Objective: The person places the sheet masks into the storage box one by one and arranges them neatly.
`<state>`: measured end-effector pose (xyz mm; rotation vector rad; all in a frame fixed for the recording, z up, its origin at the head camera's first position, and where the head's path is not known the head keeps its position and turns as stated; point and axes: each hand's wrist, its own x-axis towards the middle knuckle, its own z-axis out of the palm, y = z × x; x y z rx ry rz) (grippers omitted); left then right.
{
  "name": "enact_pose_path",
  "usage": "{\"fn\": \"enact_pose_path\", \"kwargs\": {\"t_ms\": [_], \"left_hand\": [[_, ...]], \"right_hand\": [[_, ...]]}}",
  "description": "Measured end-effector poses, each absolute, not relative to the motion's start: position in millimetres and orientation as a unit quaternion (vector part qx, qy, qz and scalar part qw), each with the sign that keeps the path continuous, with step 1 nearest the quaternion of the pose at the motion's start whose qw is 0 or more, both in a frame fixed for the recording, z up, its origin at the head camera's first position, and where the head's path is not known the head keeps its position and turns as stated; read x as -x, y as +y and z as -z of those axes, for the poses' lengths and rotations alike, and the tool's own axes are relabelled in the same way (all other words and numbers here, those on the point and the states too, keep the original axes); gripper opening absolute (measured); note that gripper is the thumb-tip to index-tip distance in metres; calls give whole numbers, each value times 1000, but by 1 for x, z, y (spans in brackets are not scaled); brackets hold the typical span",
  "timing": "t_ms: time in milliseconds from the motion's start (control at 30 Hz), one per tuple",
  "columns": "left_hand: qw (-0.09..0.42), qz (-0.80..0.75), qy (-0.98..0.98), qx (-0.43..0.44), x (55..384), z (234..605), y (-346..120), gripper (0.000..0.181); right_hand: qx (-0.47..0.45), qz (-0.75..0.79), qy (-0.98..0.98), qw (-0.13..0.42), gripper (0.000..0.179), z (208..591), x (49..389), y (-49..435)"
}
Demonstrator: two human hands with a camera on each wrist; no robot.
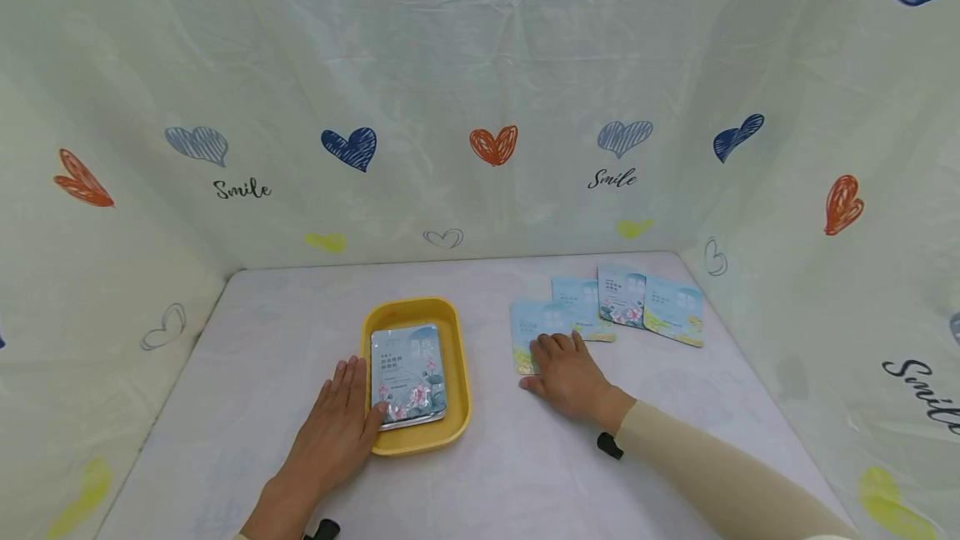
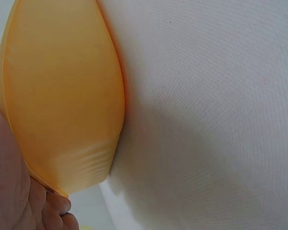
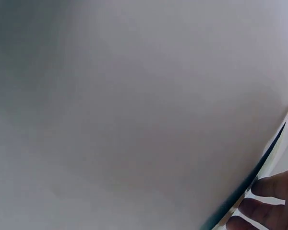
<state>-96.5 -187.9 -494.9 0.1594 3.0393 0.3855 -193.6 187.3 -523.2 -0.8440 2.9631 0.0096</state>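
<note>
A yellow tray (image 1: 459, 407) stands left of the table's middle, and a flat blue-grey sachet with pink flowers (image 1: 409, 375) lies inside. My left hand (image 1: 337, 423) rests along the tray's left rim with straight fingers, its thumb reaching over the rim by the sachet's lower corner. In the left wrist view the fingertips (image 2: 57, 203) touch the tray's edge. My right hand (image 1: 573, 377) touches the near part of a light-blue sachet (image 1: 536, 319), partly covering it. The right wrist view shows fingers (image 3: 273, 186) at the sachet's thin edge; the thumb's contact is unclear.
Behind the right hand lie more light-blue sachets, one with a yellow lower edge (image 1: 581, 302), one with pink flowers (image 1: 622, 294), and one at the far right (image 1: 675, 311), their edges overlapping. A heart-printed cloth (image 1: 412, 198) hangs behind the white table (image 1: 495, 473).
</note>
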Motion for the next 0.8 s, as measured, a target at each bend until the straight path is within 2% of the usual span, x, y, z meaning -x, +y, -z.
{"fn": "enact_pose_path", "kwargs": {"t_ms": [267,367,533,633,800], "left_hand": [[39,-133,989,-53,97,495,-188,83],[42,-134,989,-51,97,495,-188,83],[40,-137,988,-51,96,494,-188,83],[42,-137,988,-50,96,494,-188,82],[50,-137,988,-46,96,495,-188,84]], "right_hand": [[312,-20,950,1,75,526,175,181],[319,-5,948,-19,70,522,184,184],[295,17,954,-61,67,514,219,196],[277,13,960,-45,73,512,239,204],[262,9,965,19,87,514,260,214]]}}
